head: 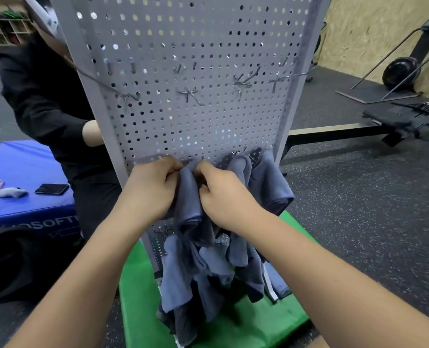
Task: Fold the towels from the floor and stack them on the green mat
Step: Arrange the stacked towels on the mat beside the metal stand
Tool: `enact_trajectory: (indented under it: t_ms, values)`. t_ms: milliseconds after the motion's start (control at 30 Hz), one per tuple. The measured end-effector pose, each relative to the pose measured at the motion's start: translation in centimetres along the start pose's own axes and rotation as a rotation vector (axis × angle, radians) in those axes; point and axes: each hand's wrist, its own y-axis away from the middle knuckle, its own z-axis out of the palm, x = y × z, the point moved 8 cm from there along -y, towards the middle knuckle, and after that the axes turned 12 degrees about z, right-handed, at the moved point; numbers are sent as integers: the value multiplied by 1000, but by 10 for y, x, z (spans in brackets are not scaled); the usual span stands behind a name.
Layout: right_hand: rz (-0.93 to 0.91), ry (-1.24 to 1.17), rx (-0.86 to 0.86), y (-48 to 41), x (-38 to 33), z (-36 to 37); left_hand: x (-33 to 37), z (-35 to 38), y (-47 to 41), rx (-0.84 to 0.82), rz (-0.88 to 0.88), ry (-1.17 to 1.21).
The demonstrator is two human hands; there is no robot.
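I get one view only: a wide-angle camera on the person's head, facing forward and tilted down. It sits close above the forearms; the left hand [150,189] and right hand [223,197] grip a towel [191,204] mid-frame, pegboard [183,46] straight ahead, green mat [138,297] low in frame
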Motion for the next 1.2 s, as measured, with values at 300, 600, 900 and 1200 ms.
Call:
enact_trajectory:
  t_ms: [300, 600, 900, 1200]
  values:
    - [124, -163, -224, 30, 29, 13, -2, 3, 26, 105, -65, 24]
    - [153, -140, -176, 95, 141, 10, 86, 42, 75, 188, 341, 184]
    - [586, -70, -178, 164, 319, 19, 62, 302, 111, -391, 159, 296]
    - [696, 111, -347, 173, 392, 32, 20, 508, 143, -754, -9, 137]
